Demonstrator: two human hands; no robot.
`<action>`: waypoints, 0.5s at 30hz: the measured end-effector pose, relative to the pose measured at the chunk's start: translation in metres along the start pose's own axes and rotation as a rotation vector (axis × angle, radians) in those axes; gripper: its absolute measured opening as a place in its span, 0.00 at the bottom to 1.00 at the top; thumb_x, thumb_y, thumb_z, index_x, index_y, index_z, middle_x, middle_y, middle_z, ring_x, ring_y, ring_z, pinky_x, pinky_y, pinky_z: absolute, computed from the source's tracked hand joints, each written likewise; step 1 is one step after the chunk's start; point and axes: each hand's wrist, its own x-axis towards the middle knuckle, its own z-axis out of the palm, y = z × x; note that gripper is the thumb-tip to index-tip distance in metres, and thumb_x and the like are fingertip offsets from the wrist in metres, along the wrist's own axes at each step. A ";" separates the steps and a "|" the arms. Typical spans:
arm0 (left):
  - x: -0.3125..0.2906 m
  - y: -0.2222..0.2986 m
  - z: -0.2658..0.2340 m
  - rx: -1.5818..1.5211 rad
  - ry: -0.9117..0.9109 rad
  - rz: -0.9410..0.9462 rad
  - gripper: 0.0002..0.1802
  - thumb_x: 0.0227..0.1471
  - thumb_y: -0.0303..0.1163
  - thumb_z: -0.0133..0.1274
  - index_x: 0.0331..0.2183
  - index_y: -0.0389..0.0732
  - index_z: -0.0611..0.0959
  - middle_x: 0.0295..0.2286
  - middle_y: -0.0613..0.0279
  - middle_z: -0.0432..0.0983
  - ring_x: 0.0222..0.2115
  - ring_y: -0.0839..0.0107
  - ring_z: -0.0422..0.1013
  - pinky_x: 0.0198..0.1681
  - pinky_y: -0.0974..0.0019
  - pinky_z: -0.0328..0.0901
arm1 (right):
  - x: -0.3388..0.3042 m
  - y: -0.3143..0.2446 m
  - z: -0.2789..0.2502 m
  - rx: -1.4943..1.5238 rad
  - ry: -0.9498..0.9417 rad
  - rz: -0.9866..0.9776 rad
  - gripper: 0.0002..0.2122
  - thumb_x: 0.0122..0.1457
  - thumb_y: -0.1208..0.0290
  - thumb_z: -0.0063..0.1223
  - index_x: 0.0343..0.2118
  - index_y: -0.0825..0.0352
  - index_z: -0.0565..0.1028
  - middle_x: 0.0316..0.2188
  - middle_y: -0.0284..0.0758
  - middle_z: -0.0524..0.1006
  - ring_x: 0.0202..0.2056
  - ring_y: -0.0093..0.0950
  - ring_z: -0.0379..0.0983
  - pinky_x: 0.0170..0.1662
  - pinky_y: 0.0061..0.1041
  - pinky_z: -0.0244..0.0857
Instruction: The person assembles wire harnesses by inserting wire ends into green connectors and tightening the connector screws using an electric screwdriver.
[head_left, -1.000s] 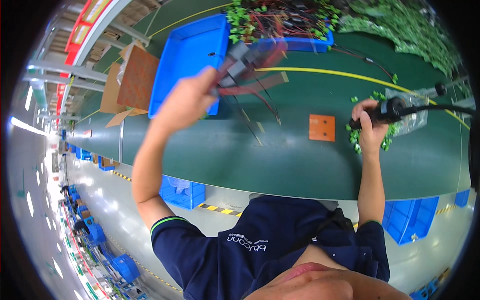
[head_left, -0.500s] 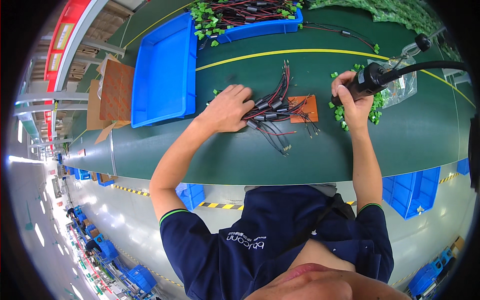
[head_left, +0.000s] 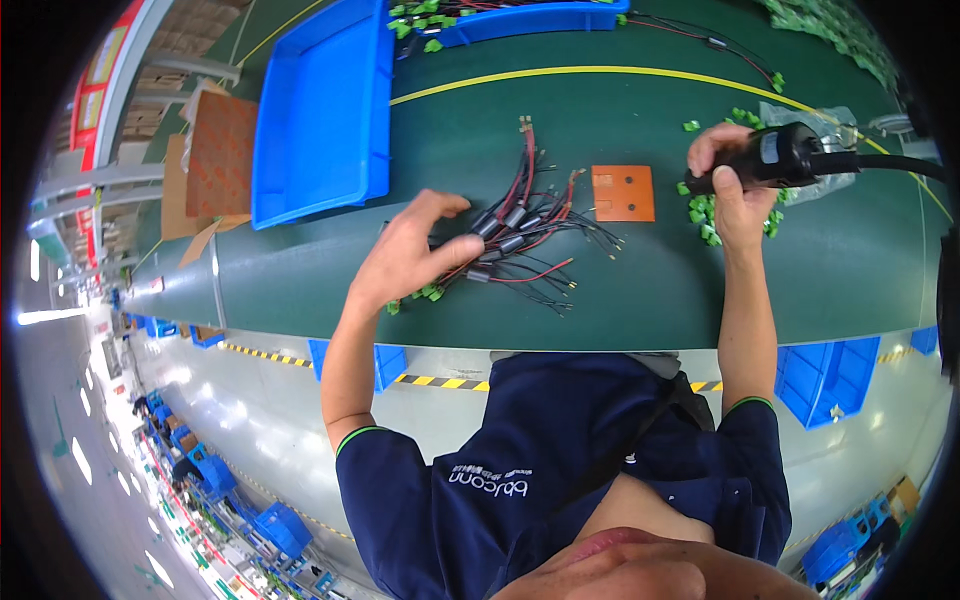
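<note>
A loose bundle of black and red cables (head_left: 512,222) with dark cylindrical ferrite cores lies on the green table. My left hand (head_left: 408,250) rests at the bundle's left end, thumb and forefinger spread and the thumb over the cables. Green connectors (head_left: 430,292) on the cables show beneath this hand. My right hand (head_left: 738,185) is wrapped round a black electric screwdriver (head_left: 775,158), its thick cord running off to the right. Between bundle and right hand lies a flat orange block (head_left: 623,193) with two dark holes. Small green connectors (head_left: 704,212) are scattered under the screwdriver.
A long blue tray (head_left: 322,120) stands at the left, beside an open cardboard box (head_left: 218,150). Another blue bin (head_left: 540,24) with cables is at the far edge. A clear plastic bag (head_left: 835,130) lies behind the screwdriver, and green netting-like wrap (head_left: 830,35) is at far right.
My left hand has opened and slid left and nearer on the bundle. The cable ends no longer cover the orange block. My right hand keeps the screwdriver, now tilted more level.
</note>
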 end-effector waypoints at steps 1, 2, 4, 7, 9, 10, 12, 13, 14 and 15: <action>0.009 0.006 0.010 -0.009 0.107 -0.039 0.24 0.58 0.41 0.62 0.49 0.33 0.81 0.42 0.49 0.78 0.44 0.52 0.76 0.48 0.55 0.68 | 0.002 0.001 -0.005 0.036 -0.092 0.020 0.19 0.63 0.64 0.61 0.51 0.72 0.73 0.34 0.34 0.76 0.35 0.24 0.72 0.38 0.25 0.65; 0.018 0.011 0.020 0.067 0.173 -0.045 0.23 0.59 0.41 0.61 0.49 0.33 0.81 0.41 0.49 0.78 0.43 0.52 0.76 0.48 0.56 0.68 | 0.003 0.001 -0.011 0.061 -0.175 0.046 0.24 0.65 0.54 0.57 0.53 0.72 0.72 0.37 0.36 0.76 0.38 0.26 0.72 0.42 0.27 0.66; 0.029 0.021 0.043 0.239 0.229 -0.024 0.22 0.59 0.40 0.61 0.48 0.33 0.82 0.39 0.50 0.77 0.41 0.50 0.75 0.46 0.55 0.69 | 0.000 -0.006 -0.026 0.105 -0.204 0.115 0.35 0.65 0.38 0.47 0.55 0.71 0.72 0.41 0.39 0.76 0.42 0.29 0.72 0.47 0.30 0.66; 0.036 0.032 0.075 0.328 0.274 0.099 0.19 0.59 0.38 0.61 0.46 0.34 0.83 0.40 0.51 0.76 0.41 0.50 0.73 0.45 0.53 0.68 | -0.006 -0.026 -0.047 -0.319 0.180 0.323 0.23 0.68 0.51 0.51 0.53 0.68 0.76 0.44 0.38 0.79 0.45 0.30 0.76 0.51 0.30 0.70; 0.037 0.032 0.082 0.279 0.269 0.126 0.17 0.58 0.36 0.61 0.45 0.35 0.84 0.39 0.52 0.75 0.41 0.51 0.72 0.46 0.53 0.68 | -0.019 -0.048 -0.055 -0.824 -0.027 0.323 0.18 0.62 0.70 0.61 0.53 0.70 0.74 0.53 0.39 0.77 0.53 0.36 0.74 0.57 0.36 0.67; 0.037 0.030 0.080 0.231 0.239 0.183 0.17 0.58 0.35 0.61 0.44 0.34 0.84 0.39 0.53 0.74 0.41 0.52 0.72 0.46 0.53 0.67 | -0.027 -0.055 -0.056 -1.032 -0.159 0.284 0.21 0.59 0.65 0.64 0.53 0.68 0.74 0.52 0.40 0.76 0.52 0.39 0.74 0.55 0.39 0.67; 0.037 0.025 0.074 0.143 0.168 0.264 0.15 0.55 0.32 0.61 0.43 0.34 0.84 0.38 0.54 0.74 0.40 0.52 0.71 0.45 0.54 0.67 | -0.044 -0.066 -0.057 -1.530 -0.342 0.216 0.27 0.54 0.56 0.70 0.53 0.64 0.76 0.51 0.42 0.74 0.51 0.46 0.72 0.52 0.44 0.69; 0.038 0.023 0.072 0.136 0.194 0.277 0.15 0.55 0.32 0.61 0.43 0.34 0.84 0.38 0.54 0.74 0.40 0.52 0.71 0.45 0.54 0.67 | -0.050 -0.063 -0.057 -1.698 -0.373 0.238 0.27 0.53 0.54 0.70 0.52 0.64 0.76 0.51 0.41 0.73 0.50 0.46 0.72 0.51 0.44 0.69; 0.038 0.021 0.069 0.131 0.143 0.302 0.15 0.54 0.31 0.61 0.43 0.34 0.84 0.39 0.54 0.74 0.41 0.53 0.70 0.45 0.54 0.66 | -0.055 -0.059 -0.058 -1.769 -0.377 0.255 0.27 0.53 0.52 0.70 0.50 0.63 0.77 0.51 0.40 0.73 0.49 0.45 0.72 0.49 0.45 0.69; 0.038 0.021 0.067 0.129 0.087 0.326 0.15 0.53 0.30 0.61 0.43 0.34 0.84 0.39 0.54 0.74 0.41 0.53 0.70 0.45 0.54 0.66 | -0.060 -0.054 -0.060 -1.795 -0.397 0.166 0.26 0.52 0.50 0.69 0.49 0.63 0.78 0.51 0.39 0.73 0.49 0.45 0.72 0.48 0.46 0.70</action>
